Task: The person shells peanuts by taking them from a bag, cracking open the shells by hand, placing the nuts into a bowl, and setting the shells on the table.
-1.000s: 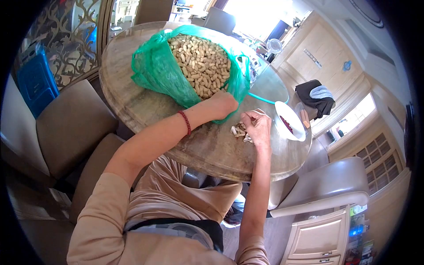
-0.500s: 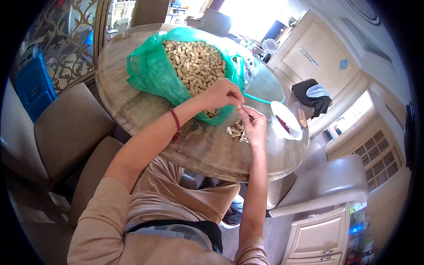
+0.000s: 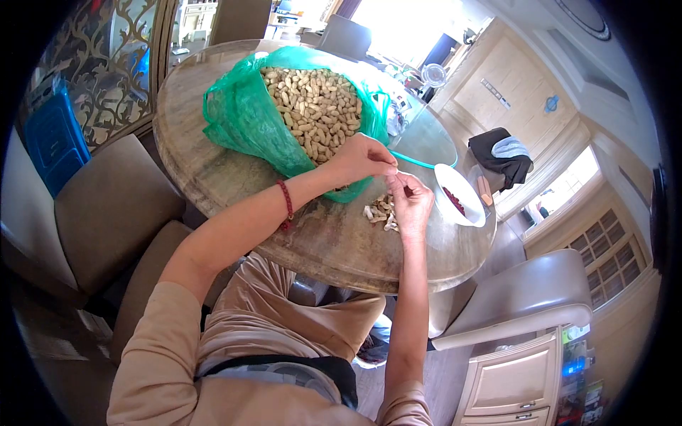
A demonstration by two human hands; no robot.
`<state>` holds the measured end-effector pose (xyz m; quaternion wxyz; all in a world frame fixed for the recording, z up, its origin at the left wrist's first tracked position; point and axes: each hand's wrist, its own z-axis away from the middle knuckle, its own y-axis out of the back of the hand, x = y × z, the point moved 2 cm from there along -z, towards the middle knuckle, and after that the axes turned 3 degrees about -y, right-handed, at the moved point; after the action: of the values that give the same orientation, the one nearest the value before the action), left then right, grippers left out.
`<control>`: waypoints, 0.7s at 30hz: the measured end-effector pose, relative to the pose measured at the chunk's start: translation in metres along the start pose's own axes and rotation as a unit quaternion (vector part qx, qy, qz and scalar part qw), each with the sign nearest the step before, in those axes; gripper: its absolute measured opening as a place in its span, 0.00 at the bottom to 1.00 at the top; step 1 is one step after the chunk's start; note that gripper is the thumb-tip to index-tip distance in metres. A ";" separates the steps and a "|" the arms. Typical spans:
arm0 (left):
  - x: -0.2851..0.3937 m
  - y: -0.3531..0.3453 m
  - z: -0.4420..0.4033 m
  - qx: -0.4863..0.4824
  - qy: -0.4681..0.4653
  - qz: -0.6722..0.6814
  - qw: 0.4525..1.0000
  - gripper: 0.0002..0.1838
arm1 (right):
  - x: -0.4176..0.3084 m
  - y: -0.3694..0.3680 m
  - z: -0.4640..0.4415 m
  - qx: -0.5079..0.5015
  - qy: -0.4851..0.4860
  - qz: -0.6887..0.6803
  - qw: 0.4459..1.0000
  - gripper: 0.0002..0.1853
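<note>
My left hand [image 3: 364, 157], with a red bead bracelet on its wrist, reaches over the near edge of the open green bag [image 3: 245, 121]. Its fingers are pinched against those of my right hand [image 3: 413, 204], and a peanut is mostly hidden between the fingertips. The bag lies on its side, full of unshelled peanuts [image 3: 320, 106]. Just left of my right hand is a small heap of broken peanut shells [image 3: 381, 211] on the table. A white bowl [image 3: 449, 177] with dark red peanut kernels [image 3: 455, 201] stands to the right of that hand.
All this rests on a round marble-patterned table [image 3: 312, 248]. A teal-rimmed clear sheet or tray [image 3: 419, 162] lies behind the bowl. Leather chairs [image 3: 518, 291] flank the table, and a blue plastic item [image 3: 57, 138] stands at the left.
Both hands have shifted slightly right, staying together at the fingertips. The peanut seen between them earlier is now mostly covered. Bag, shell heap and bowl stay in place.
</note>
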<state>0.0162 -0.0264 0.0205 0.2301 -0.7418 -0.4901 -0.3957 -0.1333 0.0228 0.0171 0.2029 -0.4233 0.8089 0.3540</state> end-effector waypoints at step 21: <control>0.000 -0.006 0.002 0.029 -0.051 0.091 0.994 0.04 | -0.001 0.002 0.000 0.000 -0.004 -0.013 1.000 0.06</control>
<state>0.0116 -0.0226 0.0186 0.2612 -0.7954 -0.4431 -0.3206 -0.1345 0.0240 0.0182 0.2104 -0.4326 0.8025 0.3530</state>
